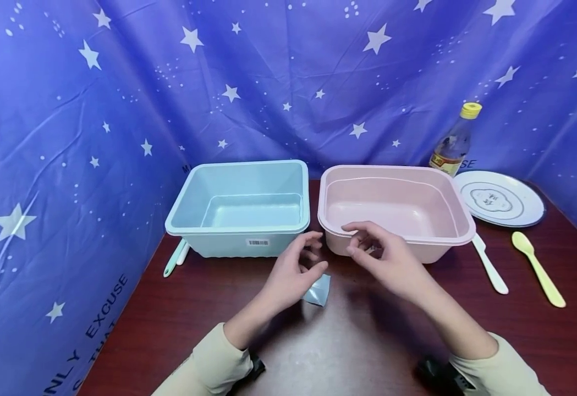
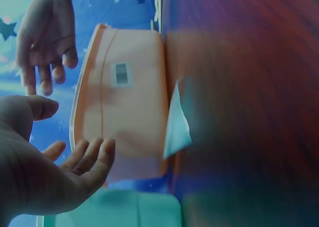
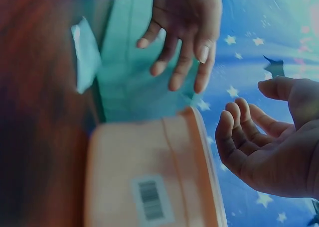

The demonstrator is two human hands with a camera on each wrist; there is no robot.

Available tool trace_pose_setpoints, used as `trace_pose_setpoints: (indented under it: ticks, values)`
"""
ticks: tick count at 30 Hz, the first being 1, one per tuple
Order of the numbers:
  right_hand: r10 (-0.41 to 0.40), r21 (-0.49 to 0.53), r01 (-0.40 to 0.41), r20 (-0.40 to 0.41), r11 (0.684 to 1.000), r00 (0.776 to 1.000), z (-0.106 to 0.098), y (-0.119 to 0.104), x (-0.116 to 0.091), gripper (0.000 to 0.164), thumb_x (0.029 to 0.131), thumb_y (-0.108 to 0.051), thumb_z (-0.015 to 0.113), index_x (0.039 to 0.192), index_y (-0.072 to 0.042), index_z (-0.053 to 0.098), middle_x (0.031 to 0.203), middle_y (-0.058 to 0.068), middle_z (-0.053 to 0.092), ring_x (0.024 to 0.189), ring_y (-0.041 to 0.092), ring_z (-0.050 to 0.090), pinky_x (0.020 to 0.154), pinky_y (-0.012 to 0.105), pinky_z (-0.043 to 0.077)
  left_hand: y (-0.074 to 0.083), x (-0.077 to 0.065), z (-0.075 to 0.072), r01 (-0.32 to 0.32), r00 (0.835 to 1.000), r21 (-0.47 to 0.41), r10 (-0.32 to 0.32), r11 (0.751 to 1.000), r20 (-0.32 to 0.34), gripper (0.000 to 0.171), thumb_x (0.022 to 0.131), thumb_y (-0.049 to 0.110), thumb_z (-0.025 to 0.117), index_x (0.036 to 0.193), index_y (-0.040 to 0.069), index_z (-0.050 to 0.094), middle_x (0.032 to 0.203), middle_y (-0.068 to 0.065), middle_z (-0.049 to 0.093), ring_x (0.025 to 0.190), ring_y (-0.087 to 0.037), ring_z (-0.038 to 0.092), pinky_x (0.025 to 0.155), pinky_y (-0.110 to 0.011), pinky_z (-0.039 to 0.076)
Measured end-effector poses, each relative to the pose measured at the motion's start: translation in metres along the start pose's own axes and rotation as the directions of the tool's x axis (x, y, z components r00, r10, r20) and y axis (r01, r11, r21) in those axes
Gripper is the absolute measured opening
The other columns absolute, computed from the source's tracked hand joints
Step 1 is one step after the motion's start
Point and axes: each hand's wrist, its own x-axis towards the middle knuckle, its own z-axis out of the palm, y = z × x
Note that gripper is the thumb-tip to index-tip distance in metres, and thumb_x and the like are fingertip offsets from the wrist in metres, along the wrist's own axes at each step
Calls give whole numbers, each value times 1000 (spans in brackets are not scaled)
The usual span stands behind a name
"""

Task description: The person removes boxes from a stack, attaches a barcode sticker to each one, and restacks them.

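My left hand (image 1: pixel 290 275) hovers over the table in front of the light blue basin (image 1: pixel 219 242), fingers loosely bent and holding nothing. Facing it, my right hand (image 1: pixel 384 258) hangs before the front wall of the pink basin (image 1: pixel 432 250), also holding nothing, its thumb and fingers apart in the right wrist view. Partly hidden behind the left hand in the head view, a small pale blue packet (image 1: pixel 319 291) stands out on the tabletop; it shows fully in the left wrist view as a folded piece (image 2: pixel 177 127) near the pink basin.
Right of the pink basin are a white knife (image 1: pixel 491 269), a yellow spoon (image 1: pixel 538 269) and a white plate (image 1: pixel 516 203). Behind stands a bottle (image 1: pixel 454 143) with a yellow cap. A light green handle (image 1: pixel 172 261) and a white one poke out at the blue basin's left.
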Motion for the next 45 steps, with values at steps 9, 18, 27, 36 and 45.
trace_pose_setpoints:
  ticks: [9, 18, 27, 36, 45]
  values:
    - [-38, -38, 33, -128, 999, 991, -34, -1, 4, 33, 95, 0, 67, 128, -3, 64, 98, 8, 65, 88, 9, 62, 75, 18, 52, 11, 15, 19, 66, 997, 56, -68, 996, 32, 87, 91, 27, 74, 160, 23, 21, 145, -9, 44, 117, -29, 58, 91, -45, 52]
    - [9, -203, -62, -250, 977, 968, -83, 12, 1, 46, 94, -8, 71, 138, -4, 59, 111, 16, 64, 96, 5, 57, 83, 13, 44, 9, 32, 25, 141, 989, 30, -142, 990, 41, 107, 88, 33, 77, 163, 19, 1, 159, -15, 32, 134, -32, 47, 108, -43, 40]
    - [244, -225, -281, -179, 933, 953, -141, 40, -2, 88, 92, -27, 76, 158, -1, 24, 153, 33, 31, 142, 49, 26, 108, 69, 23, 5, 46, 30, 123, 992, -55, -122, 991, 16, 115, 86, 32, 81, 162, 19, -5, 161, -17, 29, 144, -23, 35, 115, -44, 32]
    - [416, -75, -410, 122, 909, 901, -171, 91, -16, 104, 99, -25, 66, 158, -5, -19, 160, 37, -7, 144, 58, 4, 106, 75, 18, -5, 61, 37, 92, 995, -213, -98, 973, -18, 116, 83, 24, 84, 163, 18, 0, 160, -12, 30, 142, -29, 37, 114, -45, 32]
    - [336, -52, -335, 273, 941, 901, -175, 117, -25, 112, 95, -19, 70, 159, -16, -22, 163, 28, -10, 141, 48, 13, 87, 5, 30, -12, 76, 43, 64, 996, -376, -82, 924, -33, 121, 79, 9, 86, 163, 20, -1, 163, -12, 22, 142, -30, 34, 115, -40, 29]
